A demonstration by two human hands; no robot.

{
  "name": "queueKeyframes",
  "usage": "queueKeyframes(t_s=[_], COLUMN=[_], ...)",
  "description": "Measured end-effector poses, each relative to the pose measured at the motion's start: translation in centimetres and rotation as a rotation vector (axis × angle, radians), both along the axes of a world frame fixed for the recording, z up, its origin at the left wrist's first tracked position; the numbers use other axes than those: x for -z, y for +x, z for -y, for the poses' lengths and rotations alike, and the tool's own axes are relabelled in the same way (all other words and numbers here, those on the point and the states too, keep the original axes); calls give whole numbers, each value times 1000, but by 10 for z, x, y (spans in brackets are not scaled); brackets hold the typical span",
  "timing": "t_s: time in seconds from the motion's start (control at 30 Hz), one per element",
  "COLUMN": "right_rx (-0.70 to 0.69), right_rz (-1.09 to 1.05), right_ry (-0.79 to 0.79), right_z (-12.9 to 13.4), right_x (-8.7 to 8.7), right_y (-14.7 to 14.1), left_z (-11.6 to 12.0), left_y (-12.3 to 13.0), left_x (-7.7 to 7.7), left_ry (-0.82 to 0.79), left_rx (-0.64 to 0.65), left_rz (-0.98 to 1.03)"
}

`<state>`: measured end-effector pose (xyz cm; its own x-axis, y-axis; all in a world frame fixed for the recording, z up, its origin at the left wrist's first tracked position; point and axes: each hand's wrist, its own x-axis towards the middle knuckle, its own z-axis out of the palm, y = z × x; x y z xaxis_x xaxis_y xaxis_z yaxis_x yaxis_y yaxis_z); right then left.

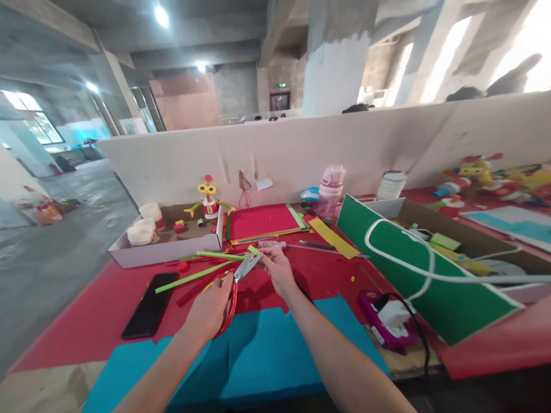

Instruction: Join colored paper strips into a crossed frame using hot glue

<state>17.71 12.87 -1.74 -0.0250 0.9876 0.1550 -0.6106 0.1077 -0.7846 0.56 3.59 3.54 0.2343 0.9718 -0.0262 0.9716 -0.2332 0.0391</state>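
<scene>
Two bare hands are working above a red-covered worktop point(80, 322). Left hand point(214, 305): its grip is curling around red-handled scissors point(245, 268), their blades angling towards the right hand point(278, 269), whose fingertip grip is pinching a small green paper piece point(253, 250) at the blade tips. Two longer green strips point(192, 277) are extending leftward, one ending over a black phone point(148, 310). Blue sheeting point(267, 351) is lying beneath the forearms.
</scene>
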Motion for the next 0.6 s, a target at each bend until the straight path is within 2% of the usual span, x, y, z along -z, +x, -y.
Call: queueKeyframes(t_s=[0.27, 0.6], right_rx=[-54, -36], right_rz=[9, 22], right_ry=[-5, -56], right_z=[1, 2], right_x=[1, 0], right_y=[2, 2], left_z=[-4, -4], left_y=[0, -2], left_x=[3, 6], left_ry=[13, -8], left_rx=[0, 18], left_rz=[-1, 81])
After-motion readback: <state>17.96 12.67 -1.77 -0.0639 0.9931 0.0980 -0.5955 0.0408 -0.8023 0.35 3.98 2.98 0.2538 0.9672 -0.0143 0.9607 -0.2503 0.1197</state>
